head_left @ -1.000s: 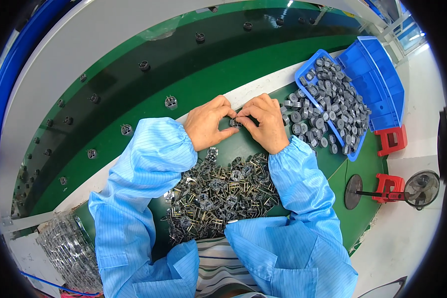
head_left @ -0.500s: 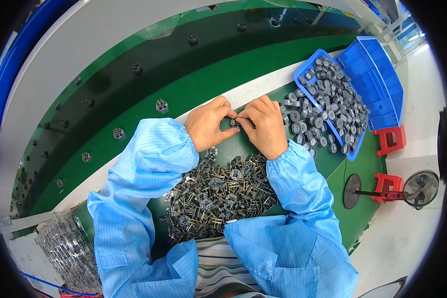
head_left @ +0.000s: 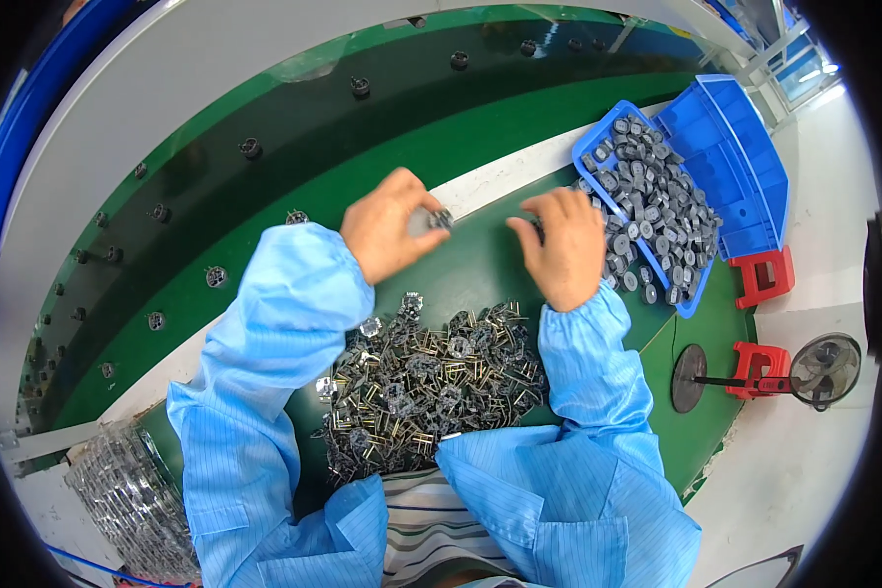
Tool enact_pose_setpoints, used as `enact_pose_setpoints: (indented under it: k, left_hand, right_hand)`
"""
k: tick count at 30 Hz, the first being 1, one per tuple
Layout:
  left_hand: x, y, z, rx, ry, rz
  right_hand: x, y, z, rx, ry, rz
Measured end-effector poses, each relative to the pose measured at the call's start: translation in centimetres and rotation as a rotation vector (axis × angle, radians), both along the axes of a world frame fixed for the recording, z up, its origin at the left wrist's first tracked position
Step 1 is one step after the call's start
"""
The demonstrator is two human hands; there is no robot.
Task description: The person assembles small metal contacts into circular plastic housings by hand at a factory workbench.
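My left hand [head_left: 390,227] pinches a small round dark component [head_left: 440,219] between thumb and fingertips, over the pale strip beside the belt. Motion blurs the component, so its details do not show. My right hand [head_left: 566,245] is empty, thumb and fingers apart, at the left edge of a heap of grey round plastic housings [head_left: 647,191]. Some of those housings lie behind its fingers. Below and between my forearms is a pile of small dark parts with brass-coloured pins [head_left: 431,382] on the green tabletop [head_left: 485,269].
Beyond the pale strip, a green conveyor belt [head_left: 343,167] carries several spaced round components [head_left: 217,276]. A blue bin [head_left: 740,157] holds housings at the right. Past it are red stools [head_left: 760,276] and a fan [head_left: 825,372]. Stacked clear trays [head_left: 132,495] stand at lower left.
My hands have come apart: the left moved slightly left with the component, the right moved right to the housings and opened. The components on the belt have shifted left.
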State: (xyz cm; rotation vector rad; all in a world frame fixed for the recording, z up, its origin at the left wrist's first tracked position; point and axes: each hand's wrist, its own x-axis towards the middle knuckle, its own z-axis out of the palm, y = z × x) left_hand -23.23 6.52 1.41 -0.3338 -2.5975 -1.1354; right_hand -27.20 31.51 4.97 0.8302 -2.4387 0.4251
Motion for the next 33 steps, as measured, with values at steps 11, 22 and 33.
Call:
enact_pose_setpoints:
  k: [11,22,33]
  left_hand:
    - [-0.7,-1.7,2.2,-0.293,0.186,0.012]
    - [0.4,0.8,0.0,0.121,-0.124,-0.32]
    - [1.0,1.0,-0.1,-0.063,0.006,-0.221]
  right_hand:
    - [1.0,-2.8,-3.0,-0.325,-0.467,0.363]
    - [0.2,-2.0,-3.3,-0.26,-0.423,0.348]
    - [0.6,-1.7,-2.7,-0.24,-0.453,0.476]
